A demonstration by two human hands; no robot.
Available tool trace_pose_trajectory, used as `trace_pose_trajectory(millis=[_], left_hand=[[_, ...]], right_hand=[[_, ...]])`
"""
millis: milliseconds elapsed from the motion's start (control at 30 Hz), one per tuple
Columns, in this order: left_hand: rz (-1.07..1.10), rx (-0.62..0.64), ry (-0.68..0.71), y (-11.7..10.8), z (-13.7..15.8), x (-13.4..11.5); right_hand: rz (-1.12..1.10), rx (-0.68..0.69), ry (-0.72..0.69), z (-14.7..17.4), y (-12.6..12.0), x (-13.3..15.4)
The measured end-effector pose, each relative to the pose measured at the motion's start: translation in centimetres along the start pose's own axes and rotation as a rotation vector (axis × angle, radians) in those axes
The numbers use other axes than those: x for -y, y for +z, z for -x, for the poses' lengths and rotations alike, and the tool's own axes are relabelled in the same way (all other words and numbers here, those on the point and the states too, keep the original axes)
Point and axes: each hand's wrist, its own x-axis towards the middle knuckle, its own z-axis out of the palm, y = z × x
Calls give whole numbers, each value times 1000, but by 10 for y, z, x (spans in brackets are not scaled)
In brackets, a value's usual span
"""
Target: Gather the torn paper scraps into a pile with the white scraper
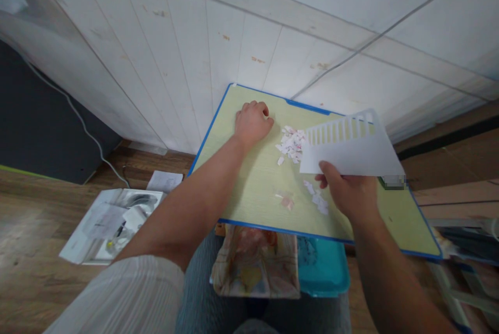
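My right hand [349, 188] grips the lower edge of a white sheet [346, 160] with a row of slots cut along its upper part, thumb on top. The sheet is held tilted over the right half of a pale yellow board [241, 194] with a blue rim. At its left edge lies a pile of small torn paper scraps [291, 146]. Left of the pile, my left hand [254, 122] rests on the board with fingers curled in; whatever they may hold is hidden. More scraps [317, 199] and a pinkish translucent piece [287, 202] lie nearer me.
Below the board's front edge are a patterned fabric container [257, 271] and a turquoise plastic bin [325, 271]. An open white box [136, 199] with cables sits on the wooden floor at left. A panelled white wall [187, 53] stands behind, with a grey cable [382, 35] running across it.
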Motion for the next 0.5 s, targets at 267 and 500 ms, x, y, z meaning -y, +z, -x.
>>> trace_pose_trajectory(millis=[267, 500], left_hand=[[-10, 359, 260, -22, 3, 9], [-129, 446, 272, -22, 11, 9]], right_hand=[[-173, 29, 41, -22, 43, 9], [-214, 31, 80, -21, 44, 0]])
